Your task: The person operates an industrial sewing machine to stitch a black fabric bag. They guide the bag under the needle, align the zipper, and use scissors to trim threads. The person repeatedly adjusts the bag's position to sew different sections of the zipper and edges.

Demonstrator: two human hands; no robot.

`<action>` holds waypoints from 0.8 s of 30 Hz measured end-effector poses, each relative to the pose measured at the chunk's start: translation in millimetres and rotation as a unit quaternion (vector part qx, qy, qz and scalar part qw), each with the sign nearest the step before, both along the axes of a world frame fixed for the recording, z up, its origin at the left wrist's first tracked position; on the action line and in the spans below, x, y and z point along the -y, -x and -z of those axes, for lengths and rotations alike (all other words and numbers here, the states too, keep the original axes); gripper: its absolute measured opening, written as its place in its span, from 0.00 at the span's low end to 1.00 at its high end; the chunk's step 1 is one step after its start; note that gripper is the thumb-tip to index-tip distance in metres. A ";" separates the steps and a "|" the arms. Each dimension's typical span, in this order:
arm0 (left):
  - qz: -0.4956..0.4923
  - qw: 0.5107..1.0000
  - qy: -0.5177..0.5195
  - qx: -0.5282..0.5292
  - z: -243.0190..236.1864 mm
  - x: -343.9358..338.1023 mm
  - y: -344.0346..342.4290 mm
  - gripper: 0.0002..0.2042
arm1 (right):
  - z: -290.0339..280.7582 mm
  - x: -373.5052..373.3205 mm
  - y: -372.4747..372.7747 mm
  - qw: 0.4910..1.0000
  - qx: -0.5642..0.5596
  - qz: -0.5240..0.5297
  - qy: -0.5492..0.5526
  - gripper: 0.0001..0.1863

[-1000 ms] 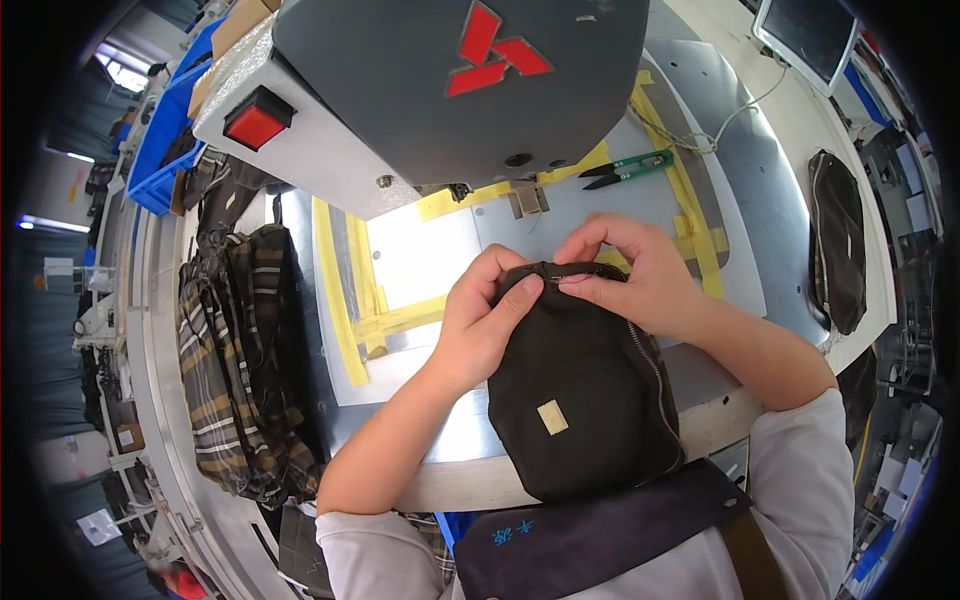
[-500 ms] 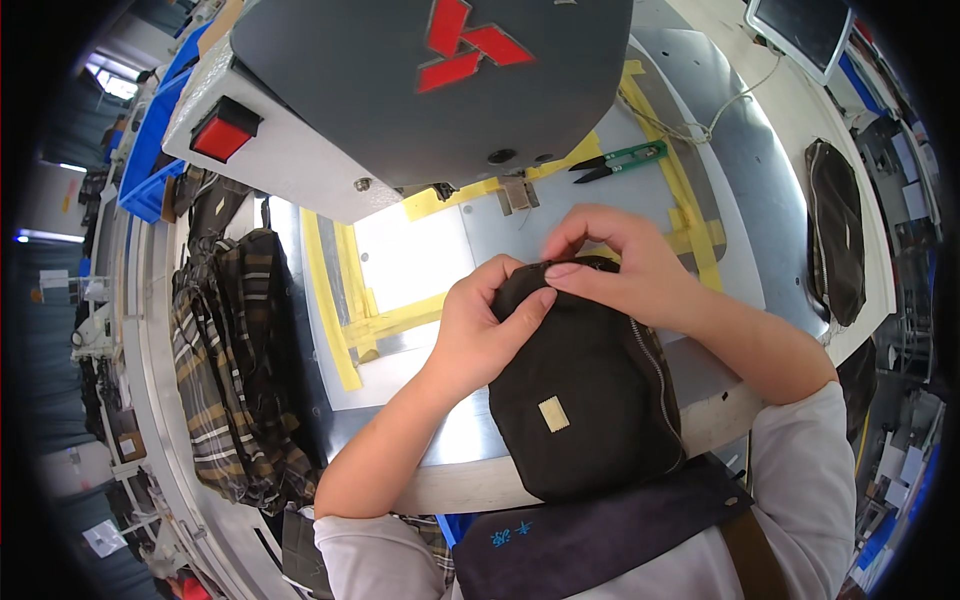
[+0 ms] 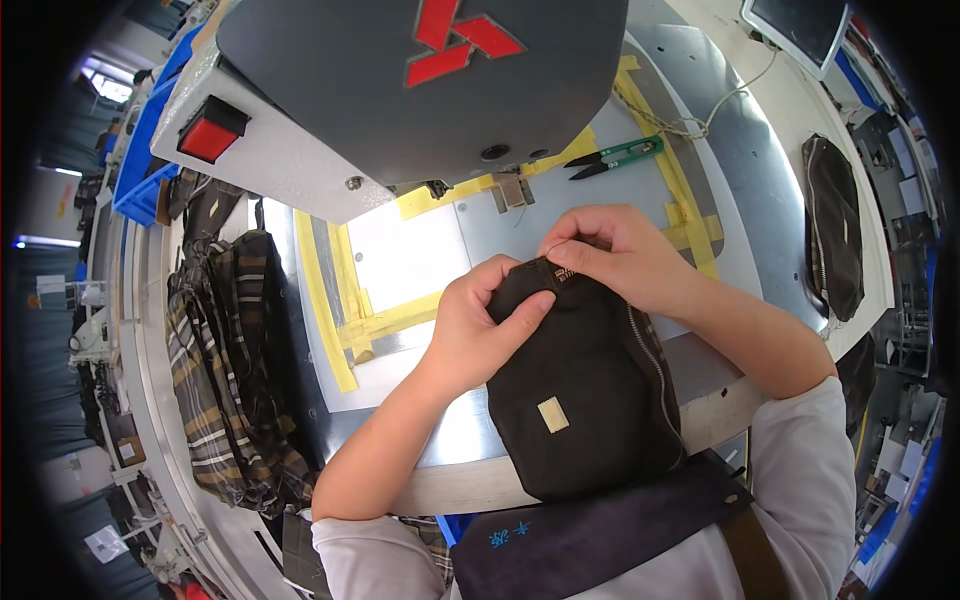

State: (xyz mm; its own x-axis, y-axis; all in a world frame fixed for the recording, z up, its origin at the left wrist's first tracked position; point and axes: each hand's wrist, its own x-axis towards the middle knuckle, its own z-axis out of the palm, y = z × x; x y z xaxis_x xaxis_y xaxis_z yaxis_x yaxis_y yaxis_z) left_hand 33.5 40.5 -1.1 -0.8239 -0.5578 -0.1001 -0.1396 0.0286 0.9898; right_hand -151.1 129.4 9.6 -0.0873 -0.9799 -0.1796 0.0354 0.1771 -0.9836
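well to the left of the grip, plaid bags (image 3: pixel 225 370) lie heaped; the left hand (image 3: pixel 480 320) pinches the top edge of a dark pouch (image 3: pixel 610 380), which spreads from the grip toward the person. the right hand (image 3: pixel 625 258), thumb and finger pressed together, pinches that edge just beside it, with green snips (image 3: pixel 632 146) beyond and a second pouch (image 3: pixel 835 230) well to the right.

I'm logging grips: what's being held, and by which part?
A dark pouch: the left hand grips its upper left edge; the right hand pinches its top edge, exact spot hidden.
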 end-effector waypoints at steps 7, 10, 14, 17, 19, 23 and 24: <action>-0.008 1.000 0.000 -0.007 2.3 2.1 -1.4 0.06 | -4.7 -5.6 2.7 1.000 -0.007 0.016 0.013 0.12; -0.027 1.000 -0.004 0.000 3.2 3.6 -2.6 0.06 | -5.3 -7.5 6.4 1.000 -0.013 0.019 -0.009 0.14; -0.097 0.995 0.012 -0.028 2.3 3.1 -3.9 0.07 | -5.0 -10.0 9.8 1.000 -0.021 -0.012 0.010 0.23; -0.186 0.975 -0.095 -0.074 -8.1 6.1 -11.4 0.06 | -8.4 -19.0 6.0 0.998 -0.047 -0.041 -0.005 0.28; -0.222 0.963 -0.138 -0.074 -18.8 5.5 -20.1 0.06 | -17.5 -28.7 6.7 0.991 -0.083 -0.059 -0.081 0.28; -0.132 0.913 0.383 0.037 -39.2 9.6 -45.5 0.17 | -14.8 -36.3 9.5 0.970 -0.230 -0.069 0.038 0.24; -0.105 0.870 0.480 0.040 -52.1 10.8 -42.2 0.25 | -16.3 -32.8 5.8 0.961 -0.249 -0.104 0.054 0.22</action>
State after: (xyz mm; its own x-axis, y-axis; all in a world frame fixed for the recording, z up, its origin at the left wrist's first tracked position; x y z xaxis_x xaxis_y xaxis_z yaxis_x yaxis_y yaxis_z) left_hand 75.8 29.7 51.0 -0.7057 -0.5532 0.4427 -0.3086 0.8024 0.5108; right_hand -156.9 162.2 25.8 0.0631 -0.9960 -0.0627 -0.4706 0.0257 -0.8820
